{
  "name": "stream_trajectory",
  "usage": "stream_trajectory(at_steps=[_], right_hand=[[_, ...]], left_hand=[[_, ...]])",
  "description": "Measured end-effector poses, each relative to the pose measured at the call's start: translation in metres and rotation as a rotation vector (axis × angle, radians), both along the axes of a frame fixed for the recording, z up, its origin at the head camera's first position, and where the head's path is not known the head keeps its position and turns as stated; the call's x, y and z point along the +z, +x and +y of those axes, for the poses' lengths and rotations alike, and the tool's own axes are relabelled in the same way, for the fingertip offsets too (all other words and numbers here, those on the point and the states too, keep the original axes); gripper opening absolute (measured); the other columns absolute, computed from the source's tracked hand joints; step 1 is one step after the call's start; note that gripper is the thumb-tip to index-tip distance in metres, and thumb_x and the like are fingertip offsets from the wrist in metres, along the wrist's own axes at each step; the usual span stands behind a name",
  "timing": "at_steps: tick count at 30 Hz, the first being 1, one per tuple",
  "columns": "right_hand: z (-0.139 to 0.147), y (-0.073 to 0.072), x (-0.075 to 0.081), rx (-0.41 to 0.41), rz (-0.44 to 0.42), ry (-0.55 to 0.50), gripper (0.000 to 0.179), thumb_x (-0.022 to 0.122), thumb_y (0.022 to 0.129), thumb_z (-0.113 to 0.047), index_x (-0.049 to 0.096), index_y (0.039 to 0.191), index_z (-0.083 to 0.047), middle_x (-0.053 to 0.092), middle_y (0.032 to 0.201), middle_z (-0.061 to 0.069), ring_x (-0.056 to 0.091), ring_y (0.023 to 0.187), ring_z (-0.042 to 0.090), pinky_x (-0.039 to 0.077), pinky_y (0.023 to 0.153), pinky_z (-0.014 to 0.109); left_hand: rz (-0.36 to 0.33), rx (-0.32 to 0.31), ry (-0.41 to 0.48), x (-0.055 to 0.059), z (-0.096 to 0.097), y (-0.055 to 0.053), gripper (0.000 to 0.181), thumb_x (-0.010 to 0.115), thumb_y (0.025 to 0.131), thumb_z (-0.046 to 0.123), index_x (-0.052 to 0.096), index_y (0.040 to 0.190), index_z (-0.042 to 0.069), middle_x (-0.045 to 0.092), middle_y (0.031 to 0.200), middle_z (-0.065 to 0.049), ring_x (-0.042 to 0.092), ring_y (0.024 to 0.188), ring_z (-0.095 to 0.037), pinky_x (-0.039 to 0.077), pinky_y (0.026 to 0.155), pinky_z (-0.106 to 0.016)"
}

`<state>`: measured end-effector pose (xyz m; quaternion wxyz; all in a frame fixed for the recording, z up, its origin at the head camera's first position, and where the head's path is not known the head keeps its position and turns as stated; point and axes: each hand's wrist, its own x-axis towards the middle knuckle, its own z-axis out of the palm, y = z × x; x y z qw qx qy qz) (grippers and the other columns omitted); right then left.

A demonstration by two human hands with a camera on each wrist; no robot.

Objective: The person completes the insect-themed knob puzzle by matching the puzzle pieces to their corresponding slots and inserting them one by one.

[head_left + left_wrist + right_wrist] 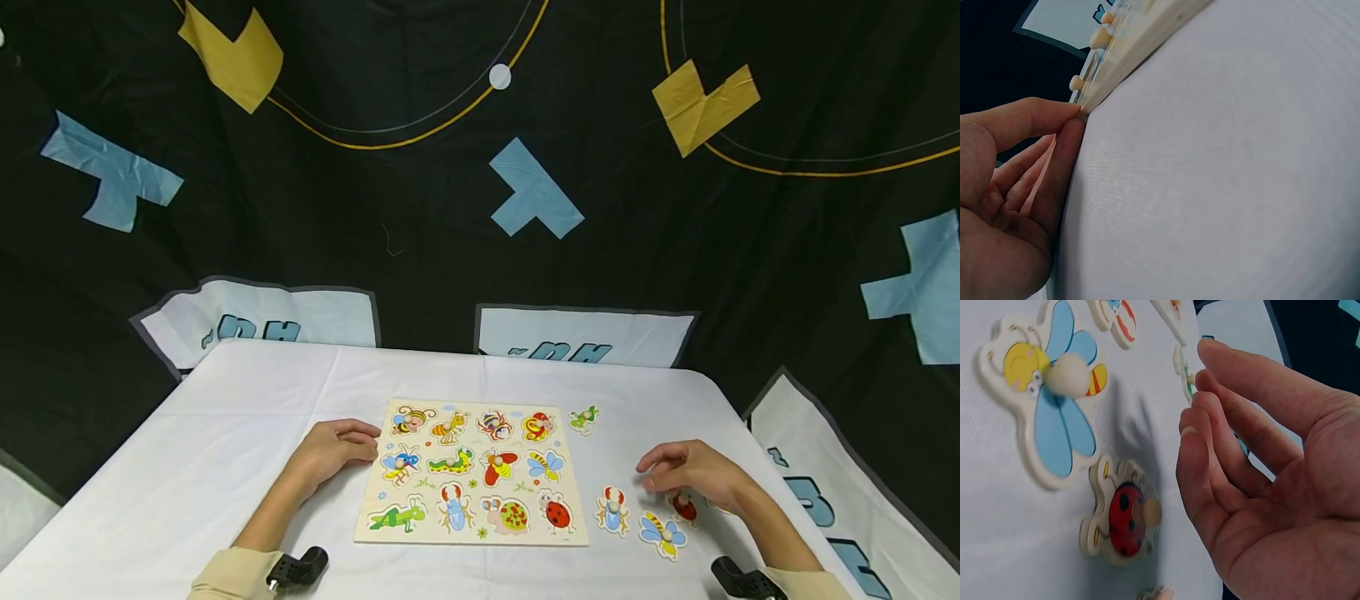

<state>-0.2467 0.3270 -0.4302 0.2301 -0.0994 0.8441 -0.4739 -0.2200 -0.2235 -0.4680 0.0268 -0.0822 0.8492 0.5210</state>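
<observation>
A wooden insect puzzle board (471, 537) lies flat on the table; several knobbed pieces sit in its upper part. My left hand (335, 452) is at its left side, pinching the board's edge between fingertips in the left wrist view. My right hand (693, 473) hovers right of the board, fingers loosely bent and holding nothing. Below it lie a red ladybug piece (1127, 519) and a yellow insect piece with blue wings (1054, 425). A blue beetle piece (612, 511) rests nearer the board. Another piece (1159, 594) is mostly cut off in the right wrist view.
A small green insect piece (583, 419) lies beyond the board's upper right corner. White cloth (247, 417) covers the table. Behind it hangs a dark curtain (420, 217) with blue and yellow shapes.
</observation>
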Motion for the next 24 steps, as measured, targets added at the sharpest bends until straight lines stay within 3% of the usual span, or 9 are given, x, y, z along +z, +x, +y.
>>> stream_trajectory(at_steps=[9, 17, 24], right_hand=[[0.01, 0.011, 0.0, 0.014, -0.035, 0.025, 0.035, 0.075, 0.086, -0.017, 0.069, 0.114, 0.003, 0.07, 0.081, 0.002, 0.061, 0.08, 0.02, 0.048, 0.074, 0.036], [0.016, 0.019, -0.001, 0.074, -0.103, -0.047, 0.03, 0.075, 0.085, -0.01, 0.07, 0.109, 0.006, 0.072, 0.081, 0.003, 0.06, 0.07, 0.016, 0.052, 0.062, 0.029], [0.017, 0.023, -0.004, 0.122, -0.154, -0.048, 0.027, 0.076, 0.083, -0.008, 0.071, 0.106, 0.006, 0.073, 0.081, 0.003, 0.062, 0.069, 0.015, 0.053, 0.061, 0.028]], left_hand=[[0.001, -0.006, -0.024, -0.001, -0.001, -0.001, 0.036, 0.08, 0.08, 0.014, 0.074, 0.114, 0.006, 0.078, 0.092, -0.002, 0.066, 0.086, -0.011, 0.048, 0.079, -0.028], [-0.005, 0.0, -0.029, -0.001, -0.001, -0.003, 0.038, 0.081, 0.08, 0.015, 0.073, 0.115, 0.006, 0.077, 0.093, -0.002, 0.065, 0.086, -0.012, 0.048, 0.076, -0.028], [-0.004, 0.004, -0.026, -0.001, 0.0, -0.002, 0.038, 0.081, 0.079, 0.015, 0.073, 0.115, 0.006, 0.078, 0.092, -0.002, 0.065, 0.085, -0.012, 0.048, 0.076, -0.028]])
